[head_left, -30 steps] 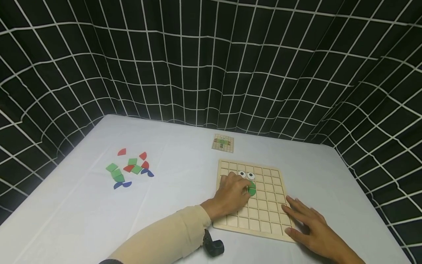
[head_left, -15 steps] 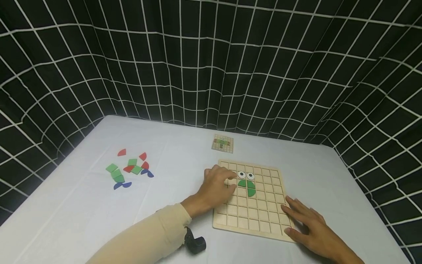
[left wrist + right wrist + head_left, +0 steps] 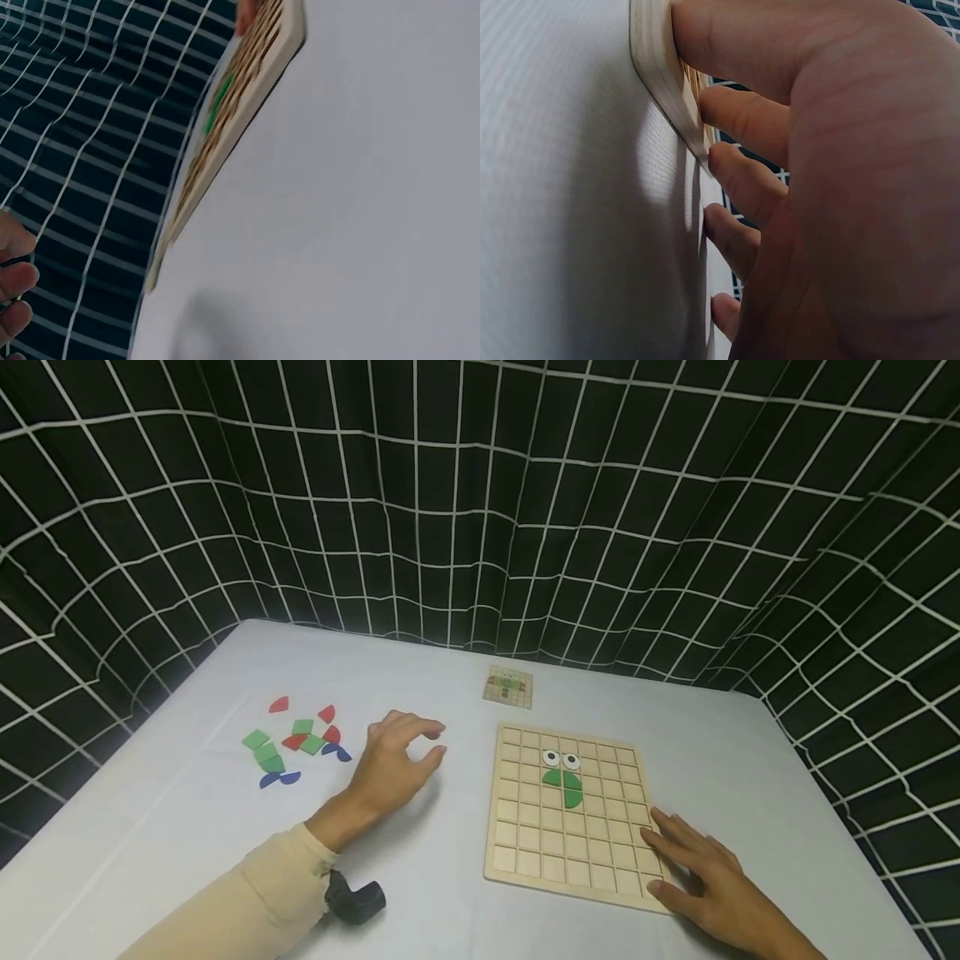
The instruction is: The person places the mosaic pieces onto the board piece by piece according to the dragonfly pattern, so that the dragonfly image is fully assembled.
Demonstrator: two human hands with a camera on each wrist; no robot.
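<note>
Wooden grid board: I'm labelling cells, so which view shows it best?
Head view: the wooden grid board shows almost whole, from above. The left wrist sees it cropped, nearly edge-on; the right wrist, a corner and edge.

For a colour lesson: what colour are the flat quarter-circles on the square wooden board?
Green quarter-circles; clearest in the head view.

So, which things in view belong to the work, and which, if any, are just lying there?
Likely the job's:
pale wooden grid board
white round eye pieces
green quarter-circle pieces
loose flat red, green and blue pieces
square picture card

Seemingly just surroundings:
white tabletop
white-gridded black curtain
</note>
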